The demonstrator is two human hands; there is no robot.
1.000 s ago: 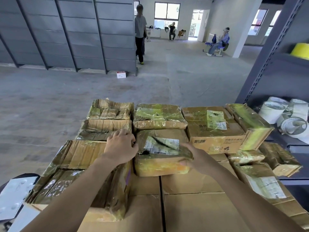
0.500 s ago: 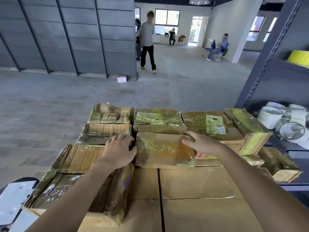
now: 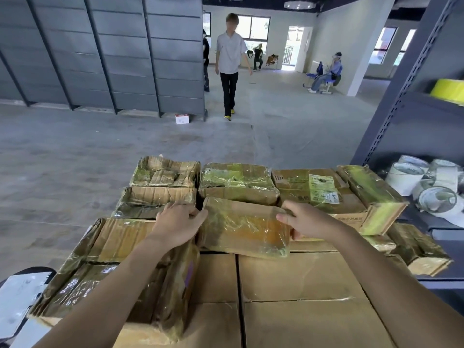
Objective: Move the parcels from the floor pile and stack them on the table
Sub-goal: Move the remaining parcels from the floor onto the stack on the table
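A tape-wrapped cardboard parcel (image 3: 244,226) stands on its edge in the middle of the stack, its broad brown face turned toward me. My left hand (image 3: 177,226) holds its left end and my right hand (image 3: 305,221) grips its top right corner, thumb on the near face. Around it lie other wrapped parcels: one right behind (image 3: 237,182), two to the back left (image 3: 163,172), a labelled box (image 3: 319,189) to the right and a large parcel (image 3: 105,267) under my left forearm. Plain big cartons (image 3: 296,280) carry them all.
A dark metal shelf unit (image 3: 401,101) with white tape rolls (image 3: 406,174) and a yellow roll (image 3: 449,90) stands on the right. A person (image 3: 229,64) walks toward me across the grey floor. Grey racks (image 3: 100,54) line the left; a small box (image 3: 182,118) lies at their foot.
The parcel went from lying flat, label up, to standing on its edge. My right hand moved from its near right side up to its top right corner. The person has walked closer.
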